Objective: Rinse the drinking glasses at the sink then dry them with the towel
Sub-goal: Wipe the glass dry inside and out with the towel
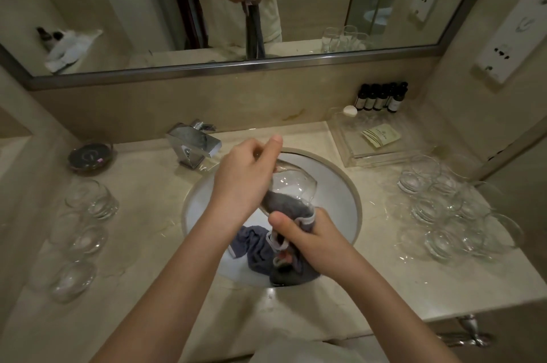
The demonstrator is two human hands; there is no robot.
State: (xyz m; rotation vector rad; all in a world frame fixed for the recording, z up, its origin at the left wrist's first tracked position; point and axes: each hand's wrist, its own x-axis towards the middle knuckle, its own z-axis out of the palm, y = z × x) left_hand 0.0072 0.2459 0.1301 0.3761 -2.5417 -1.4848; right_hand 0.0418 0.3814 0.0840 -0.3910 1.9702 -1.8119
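Note:
Over the round white sink (340,185) my left hand (242,176) grips a clear drinking glass (293,180), tilted with its mouth toward me. A grey towel (284,206) is stuffed into that mouth. My right hand (310,240) is closed on the towel just below the rim, and the rest of the cloth hangs down into the basin. Three glasses (88,200) stand on the counter to the left of the sink. Several more glasses (453,211) crowd the counter on the right.
A chrome faucet (194,145) stands at the sink's back left, with a dark soap dish (90,157) further left. A clear tray (376,143) and small dark bottles (381,98) sit at the back right. A mirror (118,7) fills the wall behind.

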